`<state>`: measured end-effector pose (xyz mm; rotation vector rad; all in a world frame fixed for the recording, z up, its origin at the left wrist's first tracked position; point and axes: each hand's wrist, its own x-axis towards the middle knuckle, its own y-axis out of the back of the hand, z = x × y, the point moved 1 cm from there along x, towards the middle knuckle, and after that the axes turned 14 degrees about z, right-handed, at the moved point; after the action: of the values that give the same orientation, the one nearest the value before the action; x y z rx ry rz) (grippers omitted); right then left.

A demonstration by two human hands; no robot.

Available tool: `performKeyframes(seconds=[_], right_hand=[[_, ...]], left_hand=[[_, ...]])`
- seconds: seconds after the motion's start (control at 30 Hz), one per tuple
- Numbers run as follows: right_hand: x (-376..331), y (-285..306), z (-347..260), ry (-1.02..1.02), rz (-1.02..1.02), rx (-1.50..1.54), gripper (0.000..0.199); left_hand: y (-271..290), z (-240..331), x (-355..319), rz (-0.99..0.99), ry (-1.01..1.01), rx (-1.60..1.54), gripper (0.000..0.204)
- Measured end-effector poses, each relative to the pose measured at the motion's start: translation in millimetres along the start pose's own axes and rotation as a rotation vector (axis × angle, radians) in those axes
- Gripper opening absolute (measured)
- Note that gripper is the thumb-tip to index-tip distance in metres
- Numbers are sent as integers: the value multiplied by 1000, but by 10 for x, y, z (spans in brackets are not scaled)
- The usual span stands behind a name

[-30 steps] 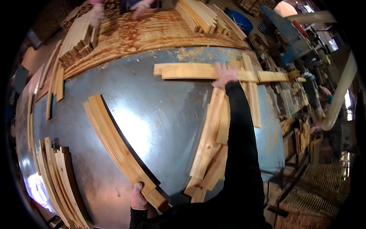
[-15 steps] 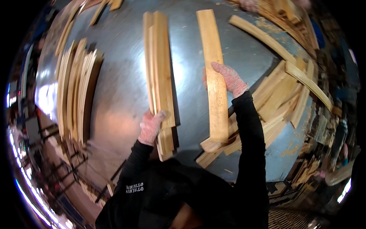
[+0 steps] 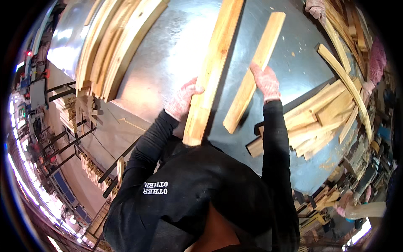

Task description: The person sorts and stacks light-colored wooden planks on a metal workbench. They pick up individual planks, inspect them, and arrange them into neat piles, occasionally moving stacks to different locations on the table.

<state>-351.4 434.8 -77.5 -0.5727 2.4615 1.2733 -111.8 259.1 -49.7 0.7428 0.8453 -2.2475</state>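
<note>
Pinching wood over near edge of grey metal table [image 3: 289, 50]: pink-gloved left hand [image 3: 183, 99] on long pale wooden board [image 3: 212, 67], pink-gloved right hand [image 3: 265, 82] on shorter yellowish wooden strip [image 3: 244, 97].

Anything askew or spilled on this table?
Yes: the loose wood pieces at right overlap at differing angles, while the stacked strips at left run side by side. Pale debris also litters the tabletop beside the loose pieces. No clear damage on the board in the right hand.
</note>
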Motion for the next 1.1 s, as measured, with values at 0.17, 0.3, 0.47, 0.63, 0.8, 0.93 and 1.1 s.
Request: performKeyframes(seconds=[0.17,0.3,0.47,0.63,0.8,0.93,1.1], right_hand=[[-240,-806,231,-86,-144,962,54],[-819,-1237,-661,-16,-6,989,67],[-1162,-1719,-1347,-6,1,777,73],[-1369,-2657,-1989,-17,-118,715,75],[-1147,-3327,-2072,-43,-216,518,75],[-1169,-2310,-2127,33,-291,805,47],[-658,-1360,-2017,596,-257,821,40]], left_hand=[[239,-454,68,-283,510,-816,82],[735,-506,245,-197,152,-407,55],[1332,319,38,536,-92,810,33],[1994,741,-381,958,-613,1230,22],[2066,1085,-456,875,-1073,1478,74],[1827,1091,-590,681,-1028,1203,87],[1143,937,-375,-61,5,482,60]])
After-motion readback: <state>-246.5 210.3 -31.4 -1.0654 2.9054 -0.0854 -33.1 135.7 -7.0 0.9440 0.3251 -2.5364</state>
